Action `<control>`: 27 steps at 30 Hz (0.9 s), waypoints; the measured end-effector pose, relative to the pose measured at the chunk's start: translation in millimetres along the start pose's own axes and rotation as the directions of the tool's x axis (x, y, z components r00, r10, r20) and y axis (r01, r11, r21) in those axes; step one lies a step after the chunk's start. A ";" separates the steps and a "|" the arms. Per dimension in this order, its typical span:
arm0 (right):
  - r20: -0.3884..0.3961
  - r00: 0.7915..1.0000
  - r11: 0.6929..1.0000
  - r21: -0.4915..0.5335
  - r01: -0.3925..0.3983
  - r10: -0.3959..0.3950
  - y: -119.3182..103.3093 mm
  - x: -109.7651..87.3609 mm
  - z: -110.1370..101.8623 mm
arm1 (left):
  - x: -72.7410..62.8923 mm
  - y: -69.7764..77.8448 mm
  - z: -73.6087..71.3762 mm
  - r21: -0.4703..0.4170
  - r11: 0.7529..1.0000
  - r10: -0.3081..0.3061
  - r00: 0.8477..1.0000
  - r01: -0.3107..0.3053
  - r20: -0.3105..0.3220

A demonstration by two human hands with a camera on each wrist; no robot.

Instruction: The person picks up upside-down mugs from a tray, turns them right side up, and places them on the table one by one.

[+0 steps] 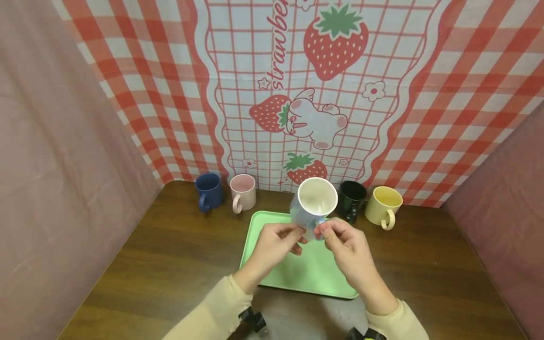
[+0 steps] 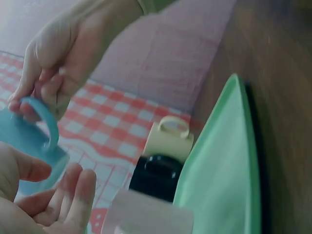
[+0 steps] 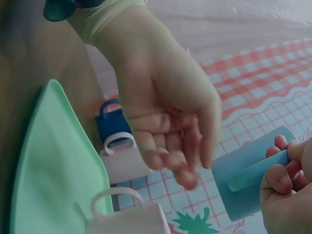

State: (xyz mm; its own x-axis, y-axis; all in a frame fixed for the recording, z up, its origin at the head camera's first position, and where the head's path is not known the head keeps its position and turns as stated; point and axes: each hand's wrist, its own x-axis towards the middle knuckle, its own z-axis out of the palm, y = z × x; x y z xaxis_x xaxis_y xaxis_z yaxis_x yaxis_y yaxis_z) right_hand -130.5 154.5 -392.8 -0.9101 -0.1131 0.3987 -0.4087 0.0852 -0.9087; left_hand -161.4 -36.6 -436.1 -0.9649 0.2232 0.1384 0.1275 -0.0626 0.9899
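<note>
My right hand [image 1: 350, 248] pinches the handle of a light blue mug [image 1: 302, 216] with a white inside. The mug is raised above the green tray [image 1: 314, 274], its mouth tilted away to the back in the head view. My left hand [image 1: 272, 245] is beside the mug's lower left side. In the right wrist view, this left hand [image 3: 168, 107] has loosely bent fingers with nothing between them, close to one end of the mug [image 3: 246, 170]. Its fingers [image 2: 80, 195] are spread near that end in the left wrist view.
Along the back stand a dark blue mug [image 1: 209, 191], a pink mug [image 1: 243, 192], a black mug [image 1: 352, 198] and a yellow mug [image 1: 383, 205]. Another pale mug [image 3: 131, 222] appears in the right wrist view. A strawberry-print cloth [image 1: 314, 61] hangs behind the wooden table [image 1: 170, 264].
</note>
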 end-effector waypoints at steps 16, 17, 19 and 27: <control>-0.090 0.989 0.993 -0.016 -0.118 0.116 10.0 39.7 -37.9 | 17.5 -21.3 -26.1 0.583 0.812 0.072 0.996 -0.032 -0.046; -0.093 0.989 0.992 -0.026 -0.122 0.119 13.0 42.8 -39.9 | 17.4 -22.9 -25.7 0.598 0.801 0.059 0.998 -0.028 -0.032; -0.099 0.987 0.990 -0.046 -0.130 0.125 20.1 48.5 -43.1 | 16.9 -25.5 -24.3 0.630 0.776 0.051 0.999 -0.032 -0.012; -0.138 0.976 0.979 -0.088 -0.182 0.169 57.4 68.9 -47.0 | 17.0 -35.2 -20.3 0.674 0.729 0.123 0.991 -0.122 0.046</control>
State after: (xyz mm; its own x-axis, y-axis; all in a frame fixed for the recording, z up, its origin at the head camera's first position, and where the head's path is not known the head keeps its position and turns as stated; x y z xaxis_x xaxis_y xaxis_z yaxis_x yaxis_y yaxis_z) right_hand -219.9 198.2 -411.6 -0.9666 0.0410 0.2530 -0.2410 0.1913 -0.9515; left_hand -186.9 -50.3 -469.3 -0.9303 0.2584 0.2605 0.3651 0.5825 0.7262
